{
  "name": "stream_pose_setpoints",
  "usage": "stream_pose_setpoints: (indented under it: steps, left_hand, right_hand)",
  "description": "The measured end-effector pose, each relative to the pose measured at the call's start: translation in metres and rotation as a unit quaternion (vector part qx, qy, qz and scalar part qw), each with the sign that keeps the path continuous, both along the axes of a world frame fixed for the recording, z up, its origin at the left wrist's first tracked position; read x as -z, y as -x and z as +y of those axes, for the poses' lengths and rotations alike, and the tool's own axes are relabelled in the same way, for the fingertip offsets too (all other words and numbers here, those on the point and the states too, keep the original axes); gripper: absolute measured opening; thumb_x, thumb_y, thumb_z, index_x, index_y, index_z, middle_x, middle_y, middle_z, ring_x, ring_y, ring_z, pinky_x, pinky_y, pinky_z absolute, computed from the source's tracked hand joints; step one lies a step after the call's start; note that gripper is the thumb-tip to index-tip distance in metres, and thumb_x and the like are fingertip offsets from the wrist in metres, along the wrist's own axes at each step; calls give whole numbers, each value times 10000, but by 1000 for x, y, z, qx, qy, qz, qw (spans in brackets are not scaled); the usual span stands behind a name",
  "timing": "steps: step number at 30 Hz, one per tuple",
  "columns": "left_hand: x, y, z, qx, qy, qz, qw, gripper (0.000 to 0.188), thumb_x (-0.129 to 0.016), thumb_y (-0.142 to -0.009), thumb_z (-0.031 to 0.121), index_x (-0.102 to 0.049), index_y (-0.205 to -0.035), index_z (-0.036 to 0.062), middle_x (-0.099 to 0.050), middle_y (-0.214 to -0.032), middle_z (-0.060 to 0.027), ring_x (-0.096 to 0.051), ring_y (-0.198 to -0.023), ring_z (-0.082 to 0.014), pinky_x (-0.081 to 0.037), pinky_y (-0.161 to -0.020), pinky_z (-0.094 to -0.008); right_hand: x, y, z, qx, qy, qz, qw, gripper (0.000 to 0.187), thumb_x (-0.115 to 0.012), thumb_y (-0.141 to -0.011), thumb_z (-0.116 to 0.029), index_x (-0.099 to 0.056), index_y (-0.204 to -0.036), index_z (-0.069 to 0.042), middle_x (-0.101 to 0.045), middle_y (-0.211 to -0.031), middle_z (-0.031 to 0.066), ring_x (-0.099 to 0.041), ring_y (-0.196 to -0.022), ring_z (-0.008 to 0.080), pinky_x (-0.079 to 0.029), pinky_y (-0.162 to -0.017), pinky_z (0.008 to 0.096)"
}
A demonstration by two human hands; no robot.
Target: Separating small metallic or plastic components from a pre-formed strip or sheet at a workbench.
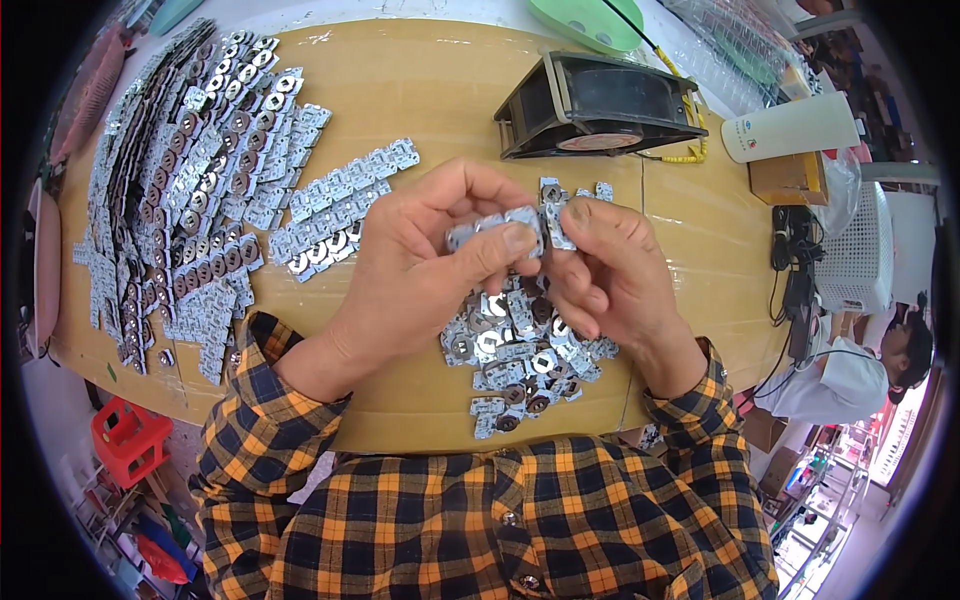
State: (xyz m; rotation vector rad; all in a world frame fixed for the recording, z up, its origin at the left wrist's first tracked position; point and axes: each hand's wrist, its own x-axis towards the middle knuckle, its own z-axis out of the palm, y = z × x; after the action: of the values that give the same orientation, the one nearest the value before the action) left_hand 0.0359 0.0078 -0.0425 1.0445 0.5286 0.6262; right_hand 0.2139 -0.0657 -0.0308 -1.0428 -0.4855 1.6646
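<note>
A: What's at the far left?

B: A red stool (130, 440), off the near edge of the table (420, 90). On the table beside it, a big stack (200, 170) of silvery strips lies overlapped, many showing rows of round discs, some dark, some shiny.

A: And right of that?

B: A few more strips (345, 190) lie slanted, side by side, close to the left hand (410, 250).

A: How is that hand?

B: Closed in a pinch, thumb on top, around a short strip (523, 216). It's a bit blurred, held up off the table in front of the chest.

A: What's under it?

B: A loose pile (515, 365) of small metal parts, jumbled, some with discs. It spreads below both hands, toward the checked shirt (420, 520).

A: The right hand (625, 265)?

B: Narrow too: thumb and fingers grip a small piece (557, 228), right by the strip's end. Whether the two are joined, I can't tell.

A: Beyond it?

B: A black fan (600, 105) with a yellow-wrapped cord, then a white bottle (785, 128) above a carton (790, 180). Farther right come a white basket (855, 245) and a person (835, 385) in a pale top.
</note>
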Motion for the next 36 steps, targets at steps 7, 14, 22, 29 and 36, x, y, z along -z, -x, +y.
stream_pose_setpoints:
  steps: [7, 14, 22, 29, 36]
  left_hand:
    - [6, -5, -5, -132, -370, 70, 917, 245, -614, -795, -87, -622, -1020, 9, -624, -859, -96, -635, -730, -200, -486, -602, -280]
    - [10, -6, -8, -177, -411, 99, 889, 235, -623, -775, -87, -618, -989, 9, -609, -826, -113, -620, -696, -242, -475, -589, -305]
    - [6, 3, -2, -76, -423, 96, 898, 152, -584, -878, -47, -601, -1029, -38, -622, -892, -66, -633, -691, -99, -492, -597, -223]
    - [-4, 9, 10, -110, -334, 59, 934, 135, -586, -878, -26, -626, -1006, -41, -633, -882, -88, -640, -772, -119, -492, -679, -229]
    - [-8, 11, 9, 25, -281, 104, 954, 143, -568, -903, -2, -636, -1026, -25, -636, -876, -61, -632, -717, -99, -494, -633, -225]
  right_hand:
    - [2, 2, -2, 3, -53, -160, 986, 285, -494, -995, -189, -484, -755, -36, -472, -592, 16, -361, -392, 43, -344, -327, 208]
    - [1, 3, 1, -3, -22, -132, 991, 277, -510, -983, -183, -506, -755, -27, -473, -583, 17, -362, -385, 50, -344, -328, 214]
    - [0, 3, -1, 22, -24, -118, 992, 291, -527, -972, -187, -503, -728, -30, -475, -568, 17, -372, -377, 59, -346, -316, 223]
    - [-6, -1, -5, -70, -114, -372, 919, 259, -524, -972, -175, -560, -767, -22, -535, -590, 29, -466, -444, 100, -380, -428, 249]
    - [-6, -8, -8, -50, -246, -532, 809, 300, -501, -976, -181, -594, -751, -5, -574, -619, 27, -497, -477, 93, -372, -447, 240]
